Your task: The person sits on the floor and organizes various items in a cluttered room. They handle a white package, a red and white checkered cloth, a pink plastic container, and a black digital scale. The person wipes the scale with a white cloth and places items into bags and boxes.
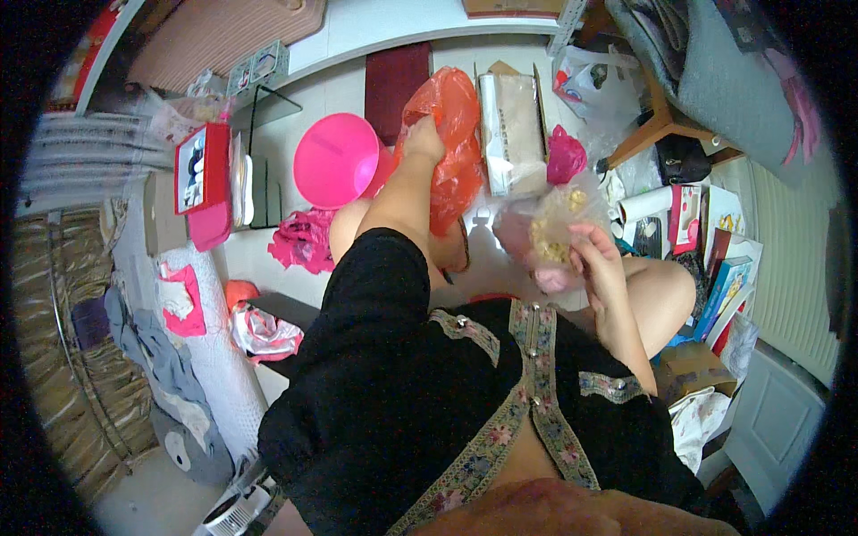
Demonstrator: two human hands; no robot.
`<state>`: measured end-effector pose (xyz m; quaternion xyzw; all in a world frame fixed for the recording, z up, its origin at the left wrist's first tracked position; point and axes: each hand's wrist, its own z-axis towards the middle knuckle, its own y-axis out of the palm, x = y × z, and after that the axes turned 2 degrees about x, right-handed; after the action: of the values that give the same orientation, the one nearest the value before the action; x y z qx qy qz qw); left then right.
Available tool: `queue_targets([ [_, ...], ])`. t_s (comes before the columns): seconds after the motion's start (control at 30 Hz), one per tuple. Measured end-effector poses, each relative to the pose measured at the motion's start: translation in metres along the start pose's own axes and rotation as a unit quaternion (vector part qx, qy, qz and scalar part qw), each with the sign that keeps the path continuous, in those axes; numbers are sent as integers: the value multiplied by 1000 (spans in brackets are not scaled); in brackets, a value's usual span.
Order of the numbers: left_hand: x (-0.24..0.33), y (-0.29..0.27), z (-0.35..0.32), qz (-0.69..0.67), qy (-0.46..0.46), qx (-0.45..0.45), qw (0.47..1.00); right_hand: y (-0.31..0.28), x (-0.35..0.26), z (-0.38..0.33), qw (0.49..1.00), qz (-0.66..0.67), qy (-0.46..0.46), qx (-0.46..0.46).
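My left hand [424, 140] is stretched forward and closed on the upper part of an orange plastic bag [454, 165], its fingertips partly hidden in the folds. The bag hangs down beside a pink bucket [337, 161]. Nearer on the right, my right hand [597, 257] pinches a clear plastic bag [561, 234] with pale yellow pieces inside; I cannot make out what they are. Something pinkish shows at the bag's lower end, blurred.
Crumpled pink plastic bags [304, 241] lie left of my leg, another [566, 154] beyond the right hand. A long open box [517, 132] stands ahead. Books [722, 299] and a cardboard box [693, 371] crowd the right; a red-framed box [202, 169] is at left.
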<state>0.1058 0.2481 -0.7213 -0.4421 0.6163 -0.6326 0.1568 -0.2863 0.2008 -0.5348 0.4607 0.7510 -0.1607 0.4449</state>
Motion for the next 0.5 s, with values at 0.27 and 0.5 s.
queue_targets([
  [0.27, -14, -3, 2, 193, -24, -281, 940, -11, -67, -51, 996, -4, -89, -2],
  [0.5, 53, -109, 29, -207, 126, -182, 953, -10, -125, -87, 975, 38, -205, -73],
])
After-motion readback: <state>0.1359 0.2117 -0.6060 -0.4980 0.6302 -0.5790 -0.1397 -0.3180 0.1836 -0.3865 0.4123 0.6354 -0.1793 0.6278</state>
